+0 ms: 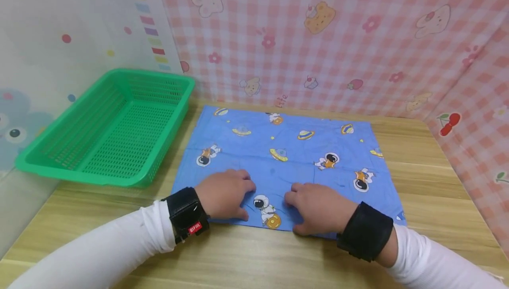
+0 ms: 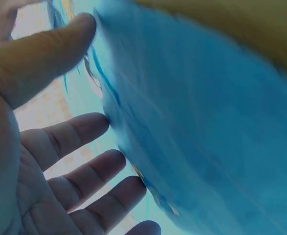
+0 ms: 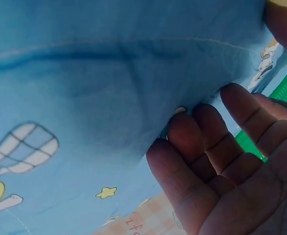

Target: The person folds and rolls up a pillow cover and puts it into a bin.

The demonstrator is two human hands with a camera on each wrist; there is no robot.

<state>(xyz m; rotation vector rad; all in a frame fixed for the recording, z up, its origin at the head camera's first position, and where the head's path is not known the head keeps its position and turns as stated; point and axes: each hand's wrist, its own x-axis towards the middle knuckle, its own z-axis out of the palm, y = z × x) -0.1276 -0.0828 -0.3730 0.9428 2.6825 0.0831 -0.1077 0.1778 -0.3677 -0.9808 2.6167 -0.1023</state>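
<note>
Leftmost, the basket (image 1: 123, 141) stands beside the cloth (image 1: 284, 172). The left grip (image 1: 224, 194), fingers loosely spread and clasping nothing, touches the cloth near its front edge. The cloth lies on the counter (image 1: 246, 258), long axis left to right, mostly beyond both grips, neither clearly nearer. The right grip (image 1: 322, 207) touches likewise, fingers relaxed. The wrist views show both palms, hidden from the head view.

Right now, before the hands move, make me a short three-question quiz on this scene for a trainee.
1. True or false: in the head view, the basket stands left of the cloth.
2. What do the left hand and right hand both touch? A: the basket; B: the wall; C: the cloth.
3. Fill in: the band with the red label is on the ____ wrist.

Key: 1 true; 2 C; 3 left.
</note>
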